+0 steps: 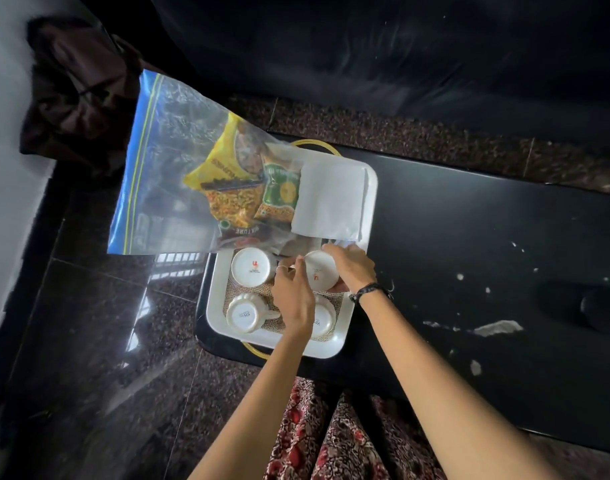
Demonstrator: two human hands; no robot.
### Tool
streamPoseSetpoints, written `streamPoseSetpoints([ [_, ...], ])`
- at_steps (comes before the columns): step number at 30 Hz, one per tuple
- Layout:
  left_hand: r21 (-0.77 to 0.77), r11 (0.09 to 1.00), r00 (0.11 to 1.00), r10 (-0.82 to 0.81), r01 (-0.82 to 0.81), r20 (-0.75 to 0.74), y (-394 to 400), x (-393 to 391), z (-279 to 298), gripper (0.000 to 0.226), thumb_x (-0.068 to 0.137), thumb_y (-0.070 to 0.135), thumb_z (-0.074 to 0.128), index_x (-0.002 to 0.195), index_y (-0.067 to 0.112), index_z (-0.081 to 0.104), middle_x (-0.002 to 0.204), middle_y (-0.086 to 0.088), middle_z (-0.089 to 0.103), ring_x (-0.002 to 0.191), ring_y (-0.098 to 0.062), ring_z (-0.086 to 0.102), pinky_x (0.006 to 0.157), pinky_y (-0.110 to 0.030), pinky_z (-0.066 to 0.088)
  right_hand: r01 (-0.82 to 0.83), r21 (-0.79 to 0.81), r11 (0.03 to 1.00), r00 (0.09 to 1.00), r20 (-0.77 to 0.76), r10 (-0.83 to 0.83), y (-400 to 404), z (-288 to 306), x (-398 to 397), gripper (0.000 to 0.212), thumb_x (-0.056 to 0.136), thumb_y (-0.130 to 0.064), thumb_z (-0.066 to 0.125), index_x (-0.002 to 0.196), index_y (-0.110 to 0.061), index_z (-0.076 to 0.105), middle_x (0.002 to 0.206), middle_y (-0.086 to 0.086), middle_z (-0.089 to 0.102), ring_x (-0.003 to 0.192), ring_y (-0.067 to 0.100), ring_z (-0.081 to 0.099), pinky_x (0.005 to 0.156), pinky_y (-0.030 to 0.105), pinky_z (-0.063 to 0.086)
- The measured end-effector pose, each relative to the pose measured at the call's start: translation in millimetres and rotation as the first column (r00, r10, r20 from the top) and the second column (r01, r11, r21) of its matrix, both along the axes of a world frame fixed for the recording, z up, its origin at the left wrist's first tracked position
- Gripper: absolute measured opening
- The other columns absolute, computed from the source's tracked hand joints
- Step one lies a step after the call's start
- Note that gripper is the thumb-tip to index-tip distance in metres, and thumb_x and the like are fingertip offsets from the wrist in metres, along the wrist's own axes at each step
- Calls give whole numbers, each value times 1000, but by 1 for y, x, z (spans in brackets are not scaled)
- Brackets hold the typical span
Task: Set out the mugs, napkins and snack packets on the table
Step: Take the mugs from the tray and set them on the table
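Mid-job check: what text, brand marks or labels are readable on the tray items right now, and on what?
"MIXTURE", upside down, on the yellow snack packet inside the zip bag.
Green snack packet: print too blurred to read.
Far-left mug base: red logo, small print unreadable.
Mug under both hands: red mark, unreadable.
Near-left mug base: stamp too blurred to read.
Napkins: no text.

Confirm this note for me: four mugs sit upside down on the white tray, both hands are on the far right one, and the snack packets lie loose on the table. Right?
Not quite. The head view shows the snack packets still inside the clear zip bag, not loose on the table. The rest holds: four upside-down mugs on the white tray, with left hand and right hand on the far right mug.
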State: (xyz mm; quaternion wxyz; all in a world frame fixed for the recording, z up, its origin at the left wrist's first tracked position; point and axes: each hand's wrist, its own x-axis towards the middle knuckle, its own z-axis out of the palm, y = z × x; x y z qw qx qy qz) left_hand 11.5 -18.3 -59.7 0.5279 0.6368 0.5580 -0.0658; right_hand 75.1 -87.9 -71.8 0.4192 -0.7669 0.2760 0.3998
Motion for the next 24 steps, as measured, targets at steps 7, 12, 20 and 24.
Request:
streamPoseSetpoints([
  [7, -32, 998, 974, 52, -46, 222, -19, -14, 32, 15, 92, 29, 56, 88, 15, 56, 91, -17, 68, 86, -28, 64, 84, -50, 51, 194, 305, 932, 981, -83, -176, -43, 27, -14, 42, 79, -36, 69, 110, -13, 52, 110, 11, 61, 93, 26, 67, 67, 36, 61],
  [12, -198, 969, 934, -68, 145, 350, -37, -8, 50, 36, 85, 16, 68, 114, 28, 50, 90, -1, 67, 76, -9, 66, 75, -32, 55, 258, 535, 805, 957, -27, -289, -107, 45, -23, 44, 84, -21, 68, 123, -19, 49, 104, 1, 67, 90, 11, 69, 65, 20, 57],
  [20, -324, 708, 771, -507, 628, 385, -89, 23, 44, 44, 73, -1, 75, 113, 12, 60, 94, -5, 68, 81, -5, 68, 70, -11, 53, 43, 486, 873, 964, 208, -164, -209, 49, -35, 59, 74, -5, 75, 120, -33, 49, 130, -5, 47, 115, 7, 55, 81, 17, 53],
  [24, -183, 573, 600, -741, 799, 301, -111, 30, 22, 42, 65, 0, 82, 87, 20, 53, 81, -7, 62, 74, -12, 63, 66, -10, 50, -176, 317, 932, 931, 362, 53, -237, 33, -37, 73, 65, -14, 81, 122, -33, 39, 123, -13, 50, 116, 6, 51, 94, 17, 43],
])
